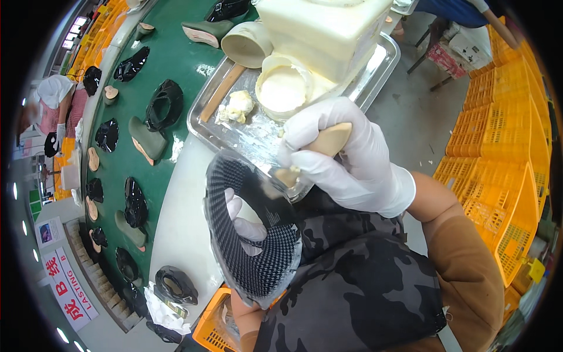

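My gloved left hand [249,229] is closed around a black woven shoe upper [249,258], with its fingers showing through the opening. The upper's pale edge faces outward. In my gloved right hand [358,164] is a brush with a light wooden handle [330,139], gripped between thumb and fingers. Its lower end sits close to the upper's far edge; whether they touch I cannot tell. Just beyond, a metal tray [199,126] carries a white cup of white paste [283,88], a cream jug [328,35], a lump of pale paste [239,105] and a wooden stick [223,92].
A green conveyor belt [185,56] on the left carries black shoe uppers [165,104] and grey-green shoe lasts [146,138]. Orange crates [492,146] are stacked on the right. Another orange crate [212,328] stands below my left arm. A person [61,105] is across the belt.
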A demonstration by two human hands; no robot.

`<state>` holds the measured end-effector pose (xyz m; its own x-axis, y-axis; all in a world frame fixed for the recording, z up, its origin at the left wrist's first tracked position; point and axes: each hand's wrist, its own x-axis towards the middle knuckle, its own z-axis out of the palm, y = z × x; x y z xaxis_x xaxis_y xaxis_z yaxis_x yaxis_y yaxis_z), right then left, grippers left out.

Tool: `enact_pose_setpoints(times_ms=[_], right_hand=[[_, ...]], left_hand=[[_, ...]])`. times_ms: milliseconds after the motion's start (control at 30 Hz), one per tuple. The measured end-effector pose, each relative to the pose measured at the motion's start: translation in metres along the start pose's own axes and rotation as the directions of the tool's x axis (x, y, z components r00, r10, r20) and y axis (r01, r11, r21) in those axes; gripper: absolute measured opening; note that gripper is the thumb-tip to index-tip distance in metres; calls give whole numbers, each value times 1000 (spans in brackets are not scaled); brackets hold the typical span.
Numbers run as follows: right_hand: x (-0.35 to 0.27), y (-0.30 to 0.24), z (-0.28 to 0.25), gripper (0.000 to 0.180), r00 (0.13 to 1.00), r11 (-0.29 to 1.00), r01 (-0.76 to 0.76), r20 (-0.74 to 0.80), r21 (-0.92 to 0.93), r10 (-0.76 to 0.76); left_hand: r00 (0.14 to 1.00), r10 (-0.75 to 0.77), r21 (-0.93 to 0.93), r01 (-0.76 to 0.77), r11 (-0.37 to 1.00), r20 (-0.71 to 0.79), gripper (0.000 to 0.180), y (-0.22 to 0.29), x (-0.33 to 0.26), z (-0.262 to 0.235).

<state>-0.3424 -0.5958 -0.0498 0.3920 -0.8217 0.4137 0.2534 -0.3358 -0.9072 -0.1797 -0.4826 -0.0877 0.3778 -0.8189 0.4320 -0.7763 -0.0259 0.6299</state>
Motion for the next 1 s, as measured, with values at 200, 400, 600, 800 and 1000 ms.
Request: enact_pose_setpoints(times_ms=[200, 400, 600, 800, 1000], right_hand=[[2, 6, -2, 18, 993, 986, 55, 112, -155, -37], [-5, -16, -21, 14, 942, 920, -328, 142, 215, 303], [-14, -19, -21, 12, 895, 774, -446, 231, 449, 382], [-8, 22, -7, 13, 1000, 1000, -20, -19, 23, 20], [18, 32, -3, 16, 964, 966, 255, -72, -33, -257]], left_hand=[[984, 146, 153, -130, 980, -102, 24, 4, 5, 2], [859, 438, 112, -424, 899, -266, 20, -31, 16, 14], [949, 304, 39, -308, 950, 85, 20, -42, -1, -15], [948, 312, 85, -307, 948, -60, 24, -17, 5, 10], [991, -21, -245, -12, 969, -133, 30, -16, 13, 11]])
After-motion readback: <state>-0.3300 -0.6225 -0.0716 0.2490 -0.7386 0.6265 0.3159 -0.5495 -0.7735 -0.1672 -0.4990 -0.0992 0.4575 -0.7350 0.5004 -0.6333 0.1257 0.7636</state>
